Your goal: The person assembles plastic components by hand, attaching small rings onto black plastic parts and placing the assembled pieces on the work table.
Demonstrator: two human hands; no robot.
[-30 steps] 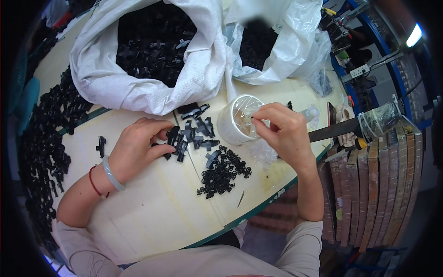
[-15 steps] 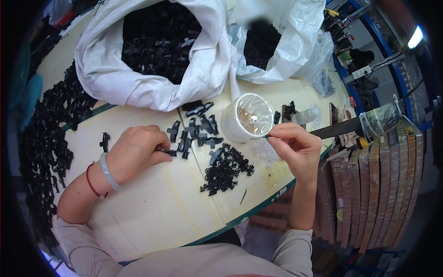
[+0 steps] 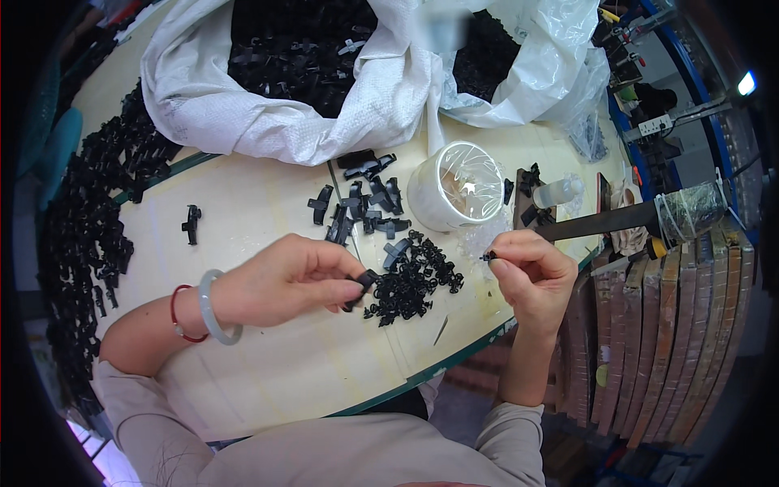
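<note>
My left hand [image 3: 304,280] pinches a black plastic clip part [image 3: 362,289] just left of a pile of tiny black plastic pieces [image 3: 410,284]. Between thumb and forefinger of my right hand [image 3: 531,274] is a small black piece [image 3: 489,256], held to the right of that pile. Several larger black clip parts [image 3: 357,199] lie loosely grouped beyond my left hand. A white cup [image 3: 430,203] with clear film over its mouth stands between the two hands, farther back. One lone clip part [image 3: 191,225] lies at the left on the cream tabletop [image 3: 268,357].
A white woven sack [image 3: 268,134] full of black parts stands at the back, beside a clear-white plastic bag [image 3: 535,81]. Black parts heap along the left edge [image 3: 89,219]. A small translucent bottle [image 3: 556,191] and a dark bar [image 3: 600,223] are at the right, above stacked brown slabs [image 3: 649,341].
My left hand has lifted its clip part and moved right, toward the small pieces. My right hand has come away from the cup's rim, slightly nearer me. The view has shifted somewhat.
</note>
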